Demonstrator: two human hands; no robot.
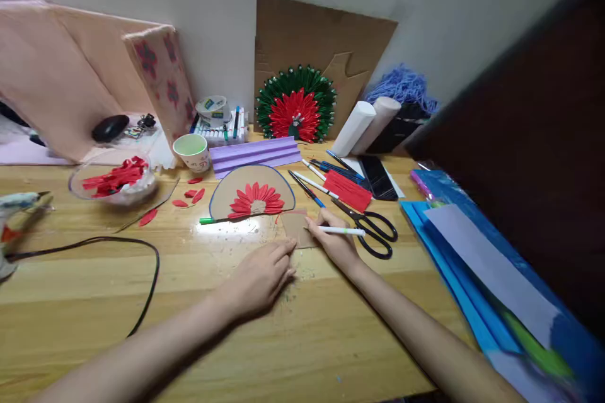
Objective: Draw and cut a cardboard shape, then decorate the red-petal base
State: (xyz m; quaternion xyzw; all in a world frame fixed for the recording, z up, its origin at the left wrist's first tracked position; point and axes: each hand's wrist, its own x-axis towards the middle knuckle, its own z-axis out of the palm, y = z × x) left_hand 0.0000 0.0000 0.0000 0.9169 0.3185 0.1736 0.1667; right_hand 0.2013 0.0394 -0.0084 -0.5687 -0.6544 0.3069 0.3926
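Note:
My right hand (339,250) is closed round a white marker pen (343,230), its tip end over a small piece of brown cardboard (299,228) flat on the table. The fingers of my left hand (263,274) are bent together, and their tips press the cardboard's lower left edge. Just beyond it lies a half-round cardboard panel (221,194) with a blue outline and a fan of red petals (255,195) on it. A green pen (207,221) lies along its straight edge. Black-handled scissors (373,232) lie right of my right hand.
Red crepe paper (348,190), pens and a phone (379,177) lie behind the scissors. Left are a bowl (75,186) of red scraps, a paper cup (193,152), a glue gun (19,201) and its black cable (154,283). Blue sheets (449,271) cover the right side.

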